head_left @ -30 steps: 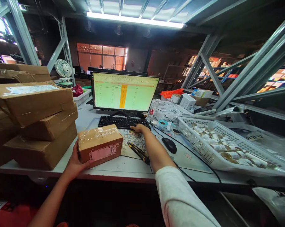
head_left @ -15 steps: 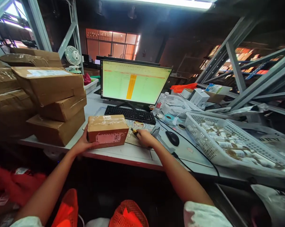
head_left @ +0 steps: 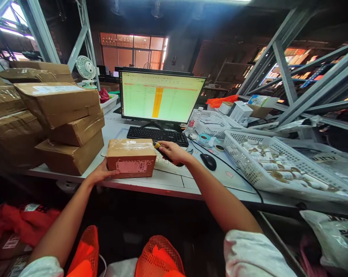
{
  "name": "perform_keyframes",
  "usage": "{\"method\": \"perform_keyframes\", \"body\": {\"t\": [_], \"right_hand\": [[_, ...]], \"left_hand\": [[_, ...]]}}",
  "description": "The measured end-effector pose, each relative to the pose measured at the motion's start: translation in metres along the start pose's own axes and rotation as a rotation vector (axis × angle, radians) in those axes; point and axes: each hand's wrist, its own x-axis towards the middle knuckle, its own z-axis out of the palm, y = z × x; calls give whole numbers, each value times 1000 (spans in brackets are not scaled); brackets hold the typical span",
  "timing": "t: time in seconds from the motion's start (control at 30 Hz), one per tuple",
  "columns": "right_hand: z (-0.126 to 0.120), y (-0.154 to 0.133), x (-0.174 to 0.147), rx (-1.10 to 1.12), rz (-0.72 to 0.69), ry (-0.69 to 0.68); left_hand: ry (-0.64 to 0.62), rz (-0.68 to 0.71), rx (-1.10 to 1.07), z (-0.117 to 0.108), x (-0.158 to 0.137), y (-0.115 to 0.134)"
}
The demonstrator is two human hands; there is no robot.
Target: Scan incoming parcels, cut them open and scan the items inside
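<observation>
A taped cardboard box [head_left: 130, 156] with a pale printed label on its front stands on the desk in front of me. My left hand [head_left: 102, 172] grips its left side, thumb along the front and the other fingers mostly hidden behind. In my right hand [head_left: 174, 153] is a yellow and black utility knife [head_left: 157, 146], closed in the fingers. Its tip is at the box's upper right edge; whether it touches the tape I cannot tell.
Several cardboard boxes [head_left: 72, 129] are stacked at the left. A monitor [head_left: 162, 96] and keyboard [head_left: 159, 134] stand behind the box. To the right are a mouse [head_left: 208, 162], a cable and a white perforated basket [head_left: 243, 169] of small rolled items. The desk's front edge runs below.
My right hand has risen from the desk surface, bringing the utility knife up to the box's top right edge. My left hand stays on the box. The view has shifted slightly.
</observation>
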Motion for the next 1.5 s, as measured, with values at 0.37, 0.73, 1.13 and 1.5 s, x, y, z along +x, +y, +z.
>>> {"method": "perform_keyframes", "body": {"t": [0.37, 0.73, 1.13, 1.5], "right_hand": [[17, -18, -10, -529, 1, 103], [37, -8, -81, -335, -174, 227], [4, -14, -73, -556, -54, 319], [35, -93, -15, -738, -47, 102]], "left_hand": [[35, -9, -39, 7, -2, 9], [99, 36, 52, 7, 2, -2], [471, 429, 1184, 55, 1, 128], [442, 399, 1359, 76, -1, 120]]}}
